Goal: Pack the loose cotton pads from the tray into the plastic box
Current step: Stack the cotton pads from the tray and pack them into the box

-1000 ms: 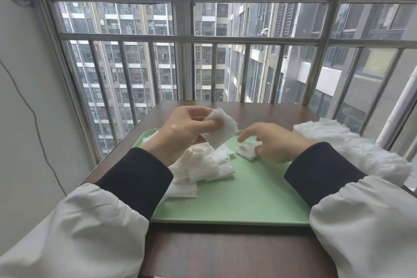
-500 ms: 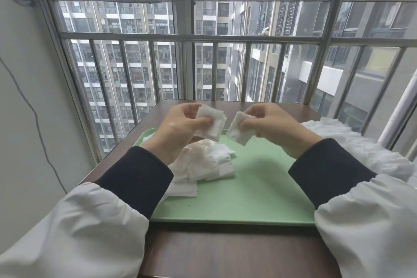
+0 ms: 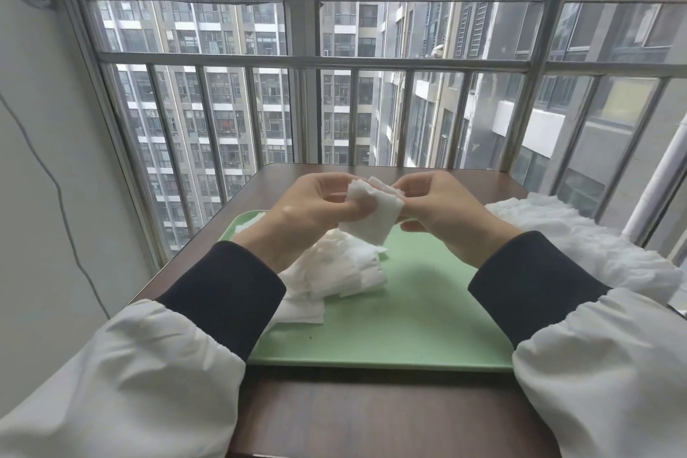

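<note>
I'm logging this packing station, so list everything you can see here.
table: one, dark brown, centre of view.
tray: one, green, on the table.
loose pads: a heap, white, on the tray's left half.
held pads: small stack, white, in the air above the tray.
row of pads: long row, white, right of the tray; box itself unclear.
window bars: several, grey, behind the table.
cable: one, dark, left wall.
left hand, right hand: each grips the held pads.
</note>
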Demonstrator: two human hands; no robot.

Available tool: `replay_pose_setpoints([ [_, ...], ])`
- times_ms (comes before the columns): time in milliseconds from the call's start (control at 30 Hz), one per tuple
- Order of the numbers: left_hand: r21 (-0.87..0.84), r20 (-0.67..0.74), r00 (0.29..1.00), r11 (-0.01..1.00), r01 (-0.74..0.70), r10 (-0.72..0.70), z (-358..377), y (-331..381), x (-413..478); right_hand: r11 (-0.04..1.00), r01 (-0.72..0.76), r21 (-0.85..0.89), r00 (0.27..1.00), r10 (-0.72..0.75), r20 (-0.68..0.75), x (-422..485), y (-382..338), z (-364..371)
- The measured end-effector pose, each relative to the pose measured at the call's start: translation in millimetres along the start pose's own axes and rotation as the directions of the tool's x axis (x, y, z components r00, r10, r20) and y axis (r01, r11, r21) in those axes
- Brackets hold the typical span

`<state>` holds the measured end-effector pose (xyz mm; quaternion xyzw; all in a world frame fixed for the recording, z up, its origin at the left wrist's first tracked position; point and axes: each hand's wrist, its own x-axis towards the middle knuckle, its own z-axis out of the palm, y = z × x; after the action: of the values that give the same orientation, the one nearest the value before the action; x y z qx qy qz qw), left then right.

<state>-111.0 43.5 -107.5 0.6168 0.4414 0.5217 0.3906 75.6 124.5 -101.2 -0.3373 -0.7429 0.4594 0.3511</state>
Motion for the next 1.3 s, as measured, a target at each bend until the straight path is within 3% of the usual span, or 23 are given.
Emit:
replay_pose_setpoints([
  [167, -0.064, -0.013, 1.0, 0.998, 0.002, -0.003, 1.0, 0.8, 0.5, 1.0, 0.012, -0.014, 0.997, -0.011, 0.073, -3.6, -2.2, 1.6],
  [333, -0.101, -0.123, 0.992, 0.995, 0.004, -0.016, -1.6, 2.0, 1.9, 0.957, -0.112, 0.268, 0.985, 0.072, 0.155, -2.2, -7.9, 3.1],
  [433, -0.096, -0.183, 0.983, 0.995, 0.012, -0.029, -1.7, 2.6, 2.2, 0.943, -0.129, 0.308, 0.989, 0.099, 0.109, 2.1, -4.3, 3.4],
  [467, -0.096, -0.2, 0.979, 0.995, 0.017, -0.036, -2.2, 2.6, 2.0, 0.974, -0.094, 0.205, 0.994, 0.08, 0.073, 2.7, -0.9, 3.4],
  [500, -0.098, -0.212, 0.976, 0.995, 0.026, -0.046, -3.1, 2.6, 1.8, 0.999, -0.036, -0.01, 0.998, 0.037, 0.042, 2.8, 3.3, 3.1],
  [567, -0.111, -0.224, 0.972, 0.993, 0.042, -0.066, -5.1, 2.6, 1.4, 0.855, 0.082, -0.512, 0.995, -0.043, 0.088, 4.2, 14.0, 3.8],
  [600, -0.118, -0.225, 0.972, 0.992, 0.047, -0.073, -5.5, 2.6, 1.2, 0.762, 0.118, -0.637, 0.989, -0.03, 0.146, 4.7, 19.0, 4.9],
  [700, -0.123, -0.224, 0.971, 0.991, 0.055, -0.082, -3.9, 1.4, 1.7, 0.675, 0.173, -0.717, 0.963, 0.038, 0.268, 6.7, 27.7, 10.1],
  [833, -0.11, -0.231, 0.97, 0.992, 0.054, -0.079, -2.6, 0.1, 2.3, 0.655, 0.184, -0.733, 0.972, -0.01, 0.235, 9.0, 28.3, 14.8],
  [933, -0.096, -0.231, 0.97, 0.994, 0.052, -0.073, -3.2, -0.6, 2.9, 0.694, 0.167, -0.701, 0.98, -0.039, 0.195, 8.9, 29.1, 17.4],
  [1100, -0.107, -0.227, 0.971, 0.993, 0.054, -0.077, -3.2, -1.2, 2.9, 0.858, 0.048, -0.512, 0.991, 0.024, 0.134, 8.3, 26.6, 18.5],
  [1200, -0.128, -0.251, 0.964, 0.99, 0.063, -0.094, -3.0, -1.9, 3.6, 0.952, -0.012, -0.305, 1.0, 0.02, 0.023, 7.5, 19.1, 10.8],
  [1300, -0.12, -0.239, 0.966, 0.99, 0.074, -0.101, -3.0, -2.8, 4.1, 0.999, -0.033, -0.01, 0.999, 0.033, -0.001, 5.4, 12.2, 5.1],
])
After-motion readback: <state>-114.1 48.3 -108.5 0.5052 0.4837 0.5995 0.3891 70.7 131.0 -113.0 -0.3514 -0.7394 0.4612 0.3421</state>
